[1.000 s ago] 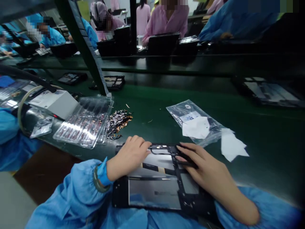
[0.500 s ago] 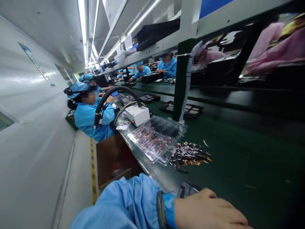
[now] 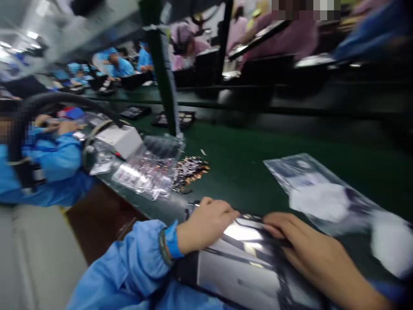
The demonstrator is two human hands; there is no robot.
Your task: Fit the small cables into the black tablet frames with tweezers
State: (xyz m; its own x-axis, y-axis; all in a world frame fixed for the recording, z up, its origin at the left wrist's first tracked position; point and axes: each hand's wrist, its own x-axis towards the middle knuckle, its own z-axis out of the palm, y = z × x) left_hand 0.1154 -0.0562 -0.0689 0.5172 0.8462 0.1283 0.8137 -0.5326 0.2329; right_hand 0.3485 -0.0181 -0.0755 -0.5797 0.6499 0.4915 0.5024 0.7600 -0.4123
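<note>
A flat black device frame with a shiny metal inner plate (image 3: 238, 262) lies at the near edge of the green bench. My left hand (image 3: 206, 224) rests on its top left corner with fingers curled and pressed down. On the frame's upper right part lies my right hand (image 3: 309, 249), fingers stretched forward and flat. The whole picture is smeared by motion. Just beyond my left hand sits a heap of small gold and dark parts (image 3: 189, 170).
A clear plastic blister tray (image 3: 148, 168) and a white box (image 3: 121, 140) stand at the left. A clear bag with white paper (image 3: 322, 193) lies at the right. A person in blue (image 3: 41, 168) works at my left beside a black hose (image 3: 64, 101). Others sit across the belt.
The view swung from the bench up and left along the line, then back down. Both hands stay on the device frame as before.
</note>
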